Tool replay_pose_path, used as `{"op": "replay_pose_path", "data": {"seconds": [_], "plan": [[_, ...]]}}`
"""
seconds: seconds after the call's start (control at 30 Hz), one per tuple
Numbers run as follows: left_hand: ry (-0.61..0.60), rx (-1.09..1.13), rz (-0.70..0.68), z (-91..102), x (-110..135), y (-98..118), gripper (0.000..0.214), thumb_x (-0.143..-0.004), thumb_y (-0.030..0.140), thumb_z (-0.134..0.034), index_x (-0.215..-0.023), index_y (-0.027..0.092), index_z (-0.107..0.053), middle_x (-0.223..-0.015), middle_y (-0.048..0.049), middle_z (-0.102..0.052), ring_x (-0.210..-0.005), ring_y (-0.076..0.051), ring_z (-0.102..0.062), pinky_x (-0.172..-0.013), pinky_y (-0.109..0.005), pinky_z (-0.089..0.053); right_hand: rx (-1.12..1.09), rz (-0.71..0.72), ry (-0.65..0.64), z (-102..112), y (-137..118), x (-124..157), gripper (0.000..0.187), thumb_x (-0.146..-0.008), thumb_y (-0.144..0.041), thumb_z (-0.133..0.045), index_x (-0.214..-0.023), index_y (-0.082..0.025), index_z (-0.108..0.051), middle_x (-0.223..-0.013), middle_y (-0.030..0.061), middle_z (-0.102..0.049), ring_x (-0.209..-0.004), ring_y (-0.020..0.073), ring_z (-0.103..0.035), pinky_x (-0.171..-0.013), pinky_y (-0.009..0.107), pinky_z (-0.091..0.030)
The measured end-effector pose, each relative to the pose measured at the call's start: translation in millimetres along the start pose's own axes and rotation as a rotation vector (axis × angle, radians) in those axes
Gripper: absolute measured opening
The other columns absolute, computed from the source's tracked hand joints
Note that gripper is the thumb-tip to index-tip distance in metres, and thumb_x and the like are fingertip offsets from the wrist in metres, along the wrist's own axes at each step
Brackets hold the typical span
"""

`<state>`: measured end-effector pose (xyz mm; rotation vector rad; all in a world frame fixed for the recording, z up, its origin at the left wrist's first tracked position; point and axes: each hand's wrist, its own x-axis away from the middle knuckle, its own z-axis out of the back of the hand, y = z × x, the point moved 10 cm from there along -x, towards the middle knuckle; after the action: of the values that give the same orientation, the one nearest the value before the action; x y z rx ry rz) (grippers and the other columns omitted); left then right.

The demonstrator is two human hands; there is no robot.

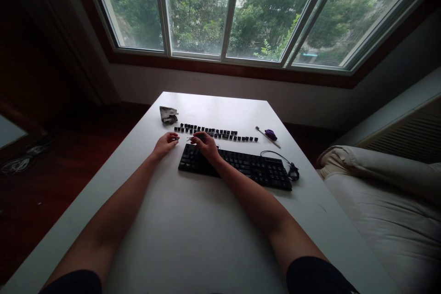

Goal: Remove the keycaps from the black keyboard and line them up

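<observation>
A black keyboard [241,166] lies across the white table [193,229], its cable coiled at the right end [292,172]. Beyond it, several loose black keycaps [215,132] sit in rows. My left hand [166,143] rests just left of the keyboard's far corner, fingers curled in a pinch on a small dark keycap. My right hand [206,144] hovers over the keyboard's upper left corner, fingers closed on a thin wire tool whose shape I can barely make out.
A crumpled grey cloth [168,114] lies at the table's far left. A small brush with a purple item [269,135] beside it lies at the far right. A cream sofa [379,202] stands right of the table; a window is ahead.
</observation>
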<state>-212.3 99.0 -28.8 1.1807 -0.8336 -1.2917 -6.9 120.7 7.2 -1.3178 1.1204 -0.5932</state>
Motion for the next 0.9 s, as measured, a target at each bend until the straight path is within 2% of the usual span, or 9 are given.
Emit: {"op": "replay_pose_path", "data": {"seconds": [0.07, 0.17, 0.27, 0.4, 0.6, 0.77, 0.9], "plan": [[0.05, -0.194, -0.021, 11.1, -1, 1, 0.036, -0.077, 0.038, -0.072, -0.109, 0.021, -0.068, -0.109, -0.0073, -0.073, -0.097, -0.022, -0.067, -0.088, -0.035, -0.052, -0.003, 0.01, -0.001, 0, -1, 0, 0.034, -0.084, -0.047, -0.069, -0.105, -0.021, -0.064, -0.091, 0.0055, -0.074, -0.088, 0.0208, -0.073, -0.068, 0.03, -0.061], [0.109, -0.459, -0.035, 21.5, 0, 3, 0.029, -0.082, 0.031, -0.064, -0.109, 0.024, -0.072, -0.094, -0.0033, -0.074, -0.084, -0.021, -0.067, -0.085, -0.035, -0.052, -0.006, 0.006, 0.0, 0, 0, 0, 0.033, -0.083, -0.046, -0.069, -0.104, -0.02, -0.064, -0.091, 0.0055, -0.074, -0.088, 0.0205, -0.073, -0.068, 0.03, -0.061], [0.157, -0.591, -0.117, 24.3, 1, 11, 0.03, -0.081, 0.022, -0.058, -0.107, 0.023, -0.074, -0.099, -0.0046, -0.072, -0.081, -0.02, -0.065, -0.084, -0.034, -0.052, -0.004, -0.008, 0.008, 0, 2, -1, 0.032, -0.083, -0.045, -0.069, -0.103, -0.021, -0.064, -0.091, 0.0052, -0.074, -0.087, 0.0198, -0.073, -0.068, 0.029, -0.06], [0.197, -0.612, -0.178, 26.3, 1, 17, 0.03, -0.082, 0.022, -0.055, -0.103, 0.023, -0.076, -0.11, -0.0057, -0.069, -0.082, -0.019, -0.064, -0.086, -0.033, -0.052, 0.01, -0.01, 0.012, 0, 5, -1, 0.031, -0.083, -0.044, -0.069, -0.103, -0.021, -0.064, -0.088, 0.0046, -0.074, -0.085, 0.0193, -0.073, -0.066, 0.028, -0.059], [0.238, -0.538, -0.09, 32.3, -4, 8, 0.032, -0.081, 0.024, -0.057, -0.105, 0.025, -0.077, -0.106, -0.0035, -0.073, -0.086, -0.021, -0.065, -0.089, -0.033, -0.051, 0.035, -0.02, 0.012, 1, 10, -2, 0.03, -0.084, -0.044, -0.068, -0.103, -0.021, -0.064, -0.089, 0.0044, -0.074, -0.084, 0.0197, -0.073, -0.066, 0.029, -0.06], [0.279, -0.496, 0.015, 36.9, -12, -7, 0.032, -0.079, 0.026, -0.06, -0.104, 0.027, -0.079, -0.095, -0.0021, -0.077, -0.085, -0.022, -0.066, -0.084, -0.033, -0.05, 0.047, -0.035, 0.012, 2, 12, -3, 0.03, -0.083, -0.044, -0.068, -0.103, -0.021, -0.064, -0.089, 0.0046, -0.074, -0.084, 0.0198, -0.074, -0.066, 0.029, -0.06], [0.251, -0.5, 0.02, 36.4, -24, -10, 0.032, -0.078, 0.026, -0.06, -0.103, 0.027, -0.079, -0.093, -0.0024, -0.077, -0.086, -0.022, -0.067, -0.084, -0.032, -0.049, 0.048, -0.041, 0.019, 2, 12, -3, 0.031, -0.083, -0.044, -0.068, -0.102, -0.021, -0.064, -0.088, 0.0043, -0.074, -0.082, 0.0194, -0.074, -0.065, 0.028, -0.06]]}}
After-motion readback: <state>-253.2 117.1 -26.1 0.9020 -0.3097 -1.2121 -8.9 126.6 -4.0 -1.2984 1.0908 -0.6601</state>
